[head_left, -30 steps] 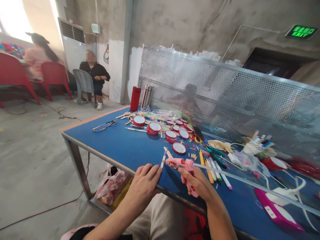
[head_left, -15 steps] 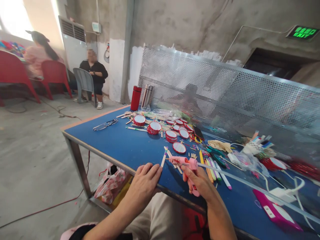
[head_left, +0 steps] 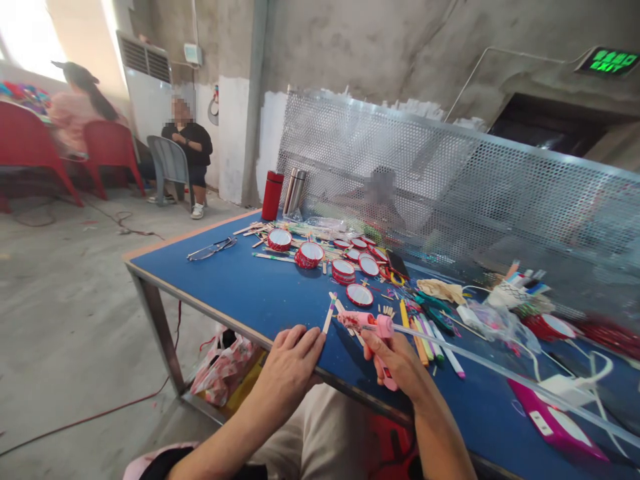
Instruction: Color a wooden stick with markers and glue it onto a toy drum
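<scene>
My right hand [head_left: 395, 360] is wrapped round the handle of a pink glue gun [head_left: 370, 323], whose nozzle points left. A long clear glue stick [head_left: 465, 357] runs out of its back. The nozzle is close to a wooden stick [head_left: 329, 315] with coloured marks, which lies at the table's near edge. My left hand [head_left: 295, 350] rests at that edge, fingers together, its fingertips at the lower end of the stick. More plain sticks lie partly behind the gun. Beyond it is a round red-rimmed piece [head_left: 359, 295].
Several red-rimmed rounds, markers [head_left: 447, 350], glasses [head_left: 211, 249], a red flask [head_left: 272, 195] and a magenta power strip [head_left: 555, 420] are on the blue table [head_left: 225, 287]. A perforated metal screen [head_left: 425, 160] stands behind. Two people sit at the far left.
My hands, the glue gun and the stick look almost unchanged. The seated person in black has raised their hands a little. The view has shifted very slightly.
</scene>
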`<action>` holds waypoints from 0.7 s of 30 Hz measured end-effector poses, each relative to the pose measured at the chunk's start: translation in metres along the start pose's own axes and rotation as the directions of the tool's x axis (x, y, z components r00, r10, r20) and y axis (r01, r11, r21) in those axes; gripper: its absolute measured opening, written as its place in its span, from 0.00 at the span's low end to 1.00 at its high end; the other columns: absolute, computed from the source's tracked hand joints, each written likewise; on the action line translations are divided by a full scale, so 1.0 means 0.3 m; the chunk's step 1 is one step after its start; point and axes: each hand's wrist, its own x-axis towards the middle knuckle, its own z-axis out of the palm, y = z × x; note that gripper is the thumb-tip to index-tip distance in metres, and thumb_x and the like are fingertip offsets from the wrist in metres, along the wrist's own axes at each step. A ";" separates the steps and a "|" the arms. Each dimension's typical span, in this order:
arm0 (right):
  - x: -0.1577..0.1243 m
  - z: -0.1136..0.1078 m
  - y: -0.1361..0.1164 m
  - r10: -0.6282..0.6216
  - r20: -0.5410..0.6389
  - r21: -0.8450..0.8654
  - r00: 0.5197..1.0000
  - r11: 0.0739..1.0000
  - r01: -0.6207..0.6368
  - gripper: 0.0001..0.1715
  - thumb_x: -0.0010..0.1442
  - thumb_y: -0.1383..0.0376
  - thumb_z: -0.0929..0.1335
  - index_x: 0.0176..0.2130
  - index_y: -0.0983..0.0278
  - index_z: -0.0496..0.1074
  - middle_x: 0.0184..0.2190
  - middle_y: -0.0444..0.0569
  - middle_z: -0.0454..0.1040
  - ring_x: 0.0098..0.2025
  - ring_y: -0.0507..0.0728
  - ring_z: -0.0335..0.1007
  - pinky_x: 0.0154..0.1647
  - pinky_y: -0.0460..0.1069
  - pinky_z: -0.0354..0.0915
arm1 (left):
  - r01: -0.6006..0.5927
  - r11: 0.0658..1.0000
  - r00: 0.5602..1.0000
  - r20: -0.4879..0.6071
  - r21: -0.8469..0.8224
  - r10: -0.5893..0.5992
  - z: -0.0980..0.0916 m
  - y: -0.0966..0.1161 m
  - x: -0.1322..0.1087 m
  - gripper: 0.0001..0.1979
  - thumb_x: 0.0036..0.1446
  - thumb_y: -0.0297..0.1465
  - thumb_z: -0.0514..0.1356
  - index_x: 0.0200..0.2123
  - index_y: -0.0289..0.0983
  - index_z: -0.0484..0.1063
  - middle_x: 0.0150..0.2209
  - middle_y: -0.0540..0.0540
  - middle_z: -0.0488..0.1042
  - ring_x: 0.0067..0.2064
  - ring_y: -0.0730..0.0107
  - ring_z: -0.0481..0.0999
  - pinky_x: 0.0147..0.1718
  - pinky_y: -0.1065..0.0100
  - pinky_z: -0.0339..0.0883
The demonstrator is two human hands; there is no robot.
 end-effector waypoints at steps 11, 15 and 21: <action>-0.005 0.006 -0.012 -0.048 0.003 -0.014 0.999 0.999 0.048 0.29 0.56 0.42 0.62 0.22 0.64 0.65 0.08 0.39 0.61 0.10 0.48 0.59 0.15 0.43 0.56 | -0.001 1.000 1.000 0.019 -0.010 0.001 -0.007 0.002 0.003 0.28 0.54 0.41 0.61 0.56 0.39 0.62 0.55 0.44 0.68 0.53 0.57 0.63 0.49 0.55 0.59; -0.004 0.005 -0.008 -0.035 0.012 -0.026 0.999 0.999 0.035 0.30 0.56 0.42 0.62 0.22 0.64 0.65 0.08 0.39 0.62 0.10 0.48 0.59 0.15 0.43 0.57 | -0.006 1.000 1.000 0.006 -0.008 0.006 0.000 0.000 0.001 0.28 0.54 0.42 0.60 0.56 0.39 0.61 0.54 0.44 0.68 0.53 0.57 0.63 0.49 0.56 0.59; -0.001 0.001 -0.004 -0.041 0.031 -0.028 0.999 0.999 0.042 0.30 0.56 0.42 0.62 0.22 0.65 0.65 0.08 0.39 0.61 0.10 0.48 0.59 0.15 0.43 0.57 | -0.004 1.000 1.000 -0.011 -0.004 0.004 0.006 0.000 0.000 0.28 0.53 0.42 0.61 0.56 0.39 0.61 0.54 0.44 0.68 0.52 0.56 0.63 0.49 0.56 0.58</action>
